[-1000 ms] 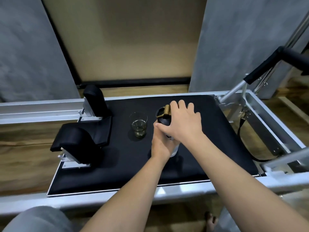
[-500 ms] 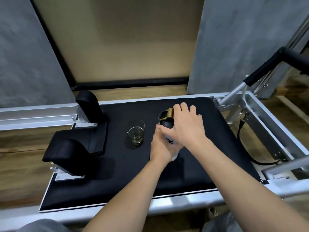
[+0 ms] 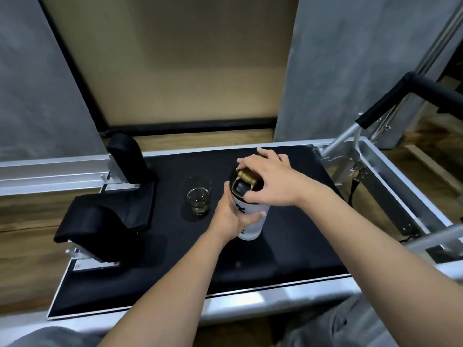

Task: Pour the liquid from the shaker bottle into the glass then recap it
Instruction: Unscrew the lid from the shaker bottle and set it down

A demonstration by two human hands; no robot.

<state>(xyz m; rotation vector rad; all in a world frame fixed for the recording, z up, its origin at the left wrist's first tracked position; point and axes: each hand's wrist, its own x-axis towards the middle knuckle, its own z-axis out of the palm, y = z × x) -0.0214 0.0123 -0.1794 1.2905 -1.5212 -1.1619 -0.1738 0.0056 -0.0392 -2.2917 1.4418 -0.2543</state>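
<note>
A white shaker bottle [image 3: 253, 221] stands upright on the black padded carriage [image 3: 288, 251]. Its black lid [image 3: 241, 190] carries a gold flip cap [image 3: 246, 177]. My left hand [image 3: 231, 219] wraps around the bottle's body from the left. My right hand [image 3: 271, 181] sits over the lid, fingers on its far rim and thumb on its near edge. A short clear glass [image 3: 198, 196] with a little yellowish liquid in the bottom stands just left of the bottle, not touching it.
Black shoulder rests and a headrest [image 3: 100, 221] occupy the carriage's left end. Silver metal rails [image 3: 400, 196] frame the right side, with a black padded bar [image 3: 390, 101] rising above them. Wooden floor lies on both sides.
My right hand has shifted to the right on the lid, uncovering the gold cap and the dark spout opening. The bottle and glass stay where they were; the camera view moved slightly.
</note>
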